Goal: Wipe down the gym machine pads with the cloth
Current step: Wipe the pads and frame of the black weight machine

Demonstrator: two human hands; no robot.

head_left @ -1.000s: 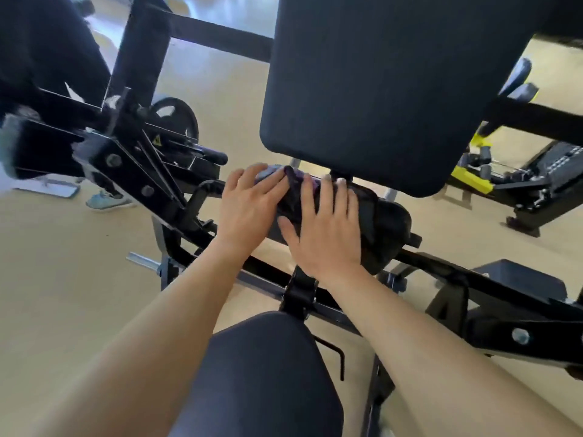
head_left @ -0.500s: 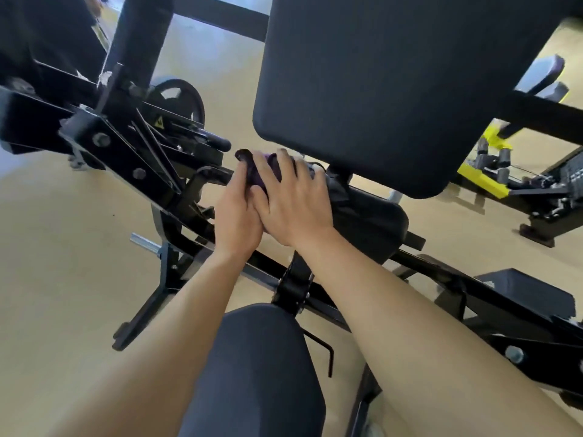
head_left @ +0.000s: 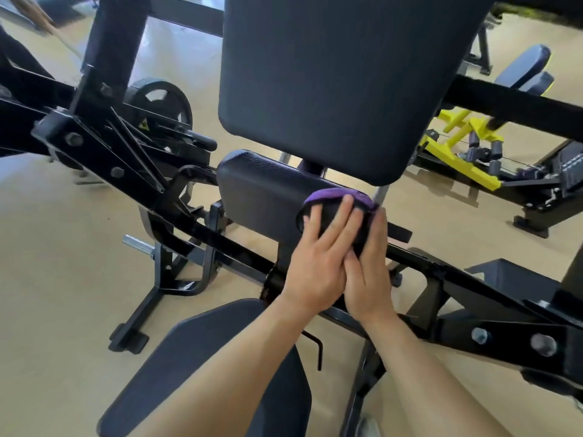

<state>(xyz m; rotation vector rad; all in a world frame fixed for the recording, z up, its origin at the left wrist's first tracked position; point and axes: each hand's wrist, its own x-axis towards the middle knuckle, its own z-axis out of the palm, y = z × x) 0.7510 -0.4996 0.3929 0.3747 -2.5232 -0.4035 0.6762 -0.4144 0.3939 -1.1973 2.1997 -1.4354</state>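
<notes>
A purple-edged dark cloth (head_left: 339,196) lies over the right end of the small black horizontal pad (head_left: 258,190). My left hand (head_left: 317,266) presses it with straight, spread fingers. My right hand (head_left: 369,272) lies flat beside it, partly under the left hand, its fingers reaching the cloth's right edge. A large black back pad (head_left: 331,83) hangs just above the small pad. A dark seat pad (head_left: 202,373) sits below my forearms.
The black steel frame (head_left: 104,159) of the machine runs across the view, with a weight plate (head_left: 161,105) at the left and a bolted arm (head_left: 504,335) at the right. A yellow machine (head_left: 463,159) stands behind on the tan floor.
Both hands have slid the cloth along the small pad from its left end to its right end. The left half of the pad now shows bare.
</notes>
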